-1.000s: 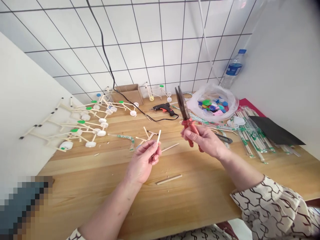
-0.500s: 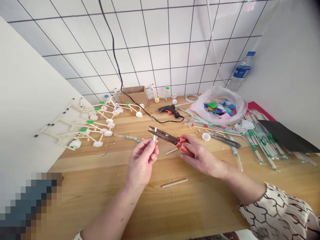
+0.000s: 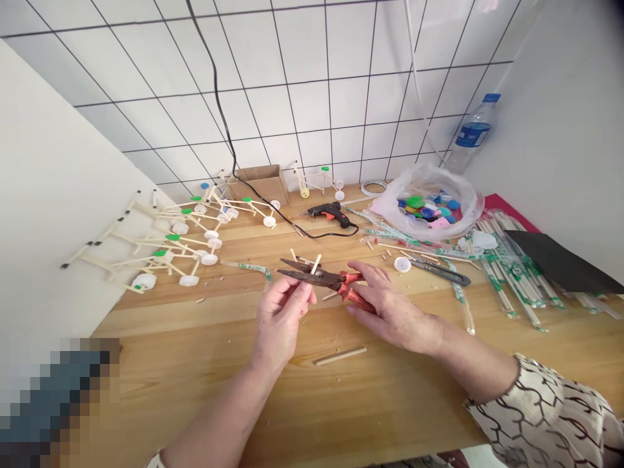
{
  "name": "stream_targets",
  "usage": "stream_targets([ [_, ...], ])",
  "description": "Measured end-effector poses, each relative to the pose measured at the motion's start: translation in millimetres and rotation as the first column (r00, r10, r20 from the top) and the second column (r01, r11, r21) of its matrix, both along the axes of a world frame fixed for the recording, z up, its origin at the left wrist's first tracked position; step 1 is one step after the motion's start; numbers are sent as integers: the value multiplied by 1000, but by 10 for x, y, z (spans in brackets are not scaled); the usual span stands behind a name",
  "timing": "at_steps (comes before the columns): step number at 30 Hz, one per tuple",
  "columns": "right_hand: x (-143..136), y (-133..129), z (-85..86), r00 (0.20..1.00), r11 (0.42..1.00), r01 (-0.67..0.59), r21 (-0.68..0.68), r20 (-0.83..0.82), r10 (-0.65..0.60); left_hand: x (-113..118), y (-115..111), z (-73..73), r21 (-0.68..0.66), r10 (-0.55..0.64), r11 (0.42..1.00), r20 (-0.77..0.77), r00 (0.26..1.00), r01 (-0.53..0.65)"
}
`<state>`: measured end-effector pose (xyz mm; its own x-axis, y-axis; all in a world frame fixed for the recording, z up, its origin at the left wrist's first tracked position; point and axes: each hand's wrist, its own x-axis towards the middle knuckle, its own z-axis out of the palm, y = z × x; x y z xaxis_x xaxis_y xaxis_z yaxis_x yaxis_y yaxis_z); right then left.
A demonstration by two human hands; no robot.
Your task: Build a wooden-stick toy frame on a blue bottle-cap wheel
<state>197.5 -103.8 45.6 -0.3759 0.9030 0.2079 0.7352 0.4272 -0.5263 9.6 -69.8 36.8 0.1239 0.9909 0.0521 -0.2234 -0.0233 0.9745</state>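
Stick (image 3: 316, 262) in left hand (image 3: 281, 317), apparently between pliers' (image 3: 328, 279) jaws

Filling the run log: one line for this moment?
left hand: holds stick; right hand: holds pliers; pliers: jaws open around stick; glue gun: on table

Our bare left hand (image 3: 283, 315) tilts upward, thumb pinched to curled fingers; our bare right hand (image 3: 390, 311) is near it, fingers curled; our bare left forearm (image 3: 227, 400) and bare right forearm (image 3: 475, 367) slant inward.

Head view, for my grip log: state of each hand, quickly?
Left hand: closed, holding a thin, pale wooden stick.
Right hand: closed on red-handled, dark metal pliers, their jaws parted.
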Motion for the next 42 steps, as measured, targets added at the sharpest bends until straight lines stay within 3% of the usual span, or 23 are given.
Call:
stream_targets([
  [8,-22,-39,-21,999,998,4,65,46,-7,-66,-16,-136,107,-35,993,-155,987,52],
  [18,-27,-9,-28,997,992,-41,123,-62,49,-13,-38,-61,76,-41,996,-113,993,50],
  [24,-19,-11,-143,984,994,99,45,-155,-91,-10,-34,-82,92,-50,994,-155,987,65],
  [34,-29,10,-15,992,986,123,-109,49,-118,19,-37,-95,100,-72,990,-257,964,101],
  [42,-70,-1,23,972,947,224,-231,127,-199,63,7,-97,36,-55,997,-217,975,65],
])
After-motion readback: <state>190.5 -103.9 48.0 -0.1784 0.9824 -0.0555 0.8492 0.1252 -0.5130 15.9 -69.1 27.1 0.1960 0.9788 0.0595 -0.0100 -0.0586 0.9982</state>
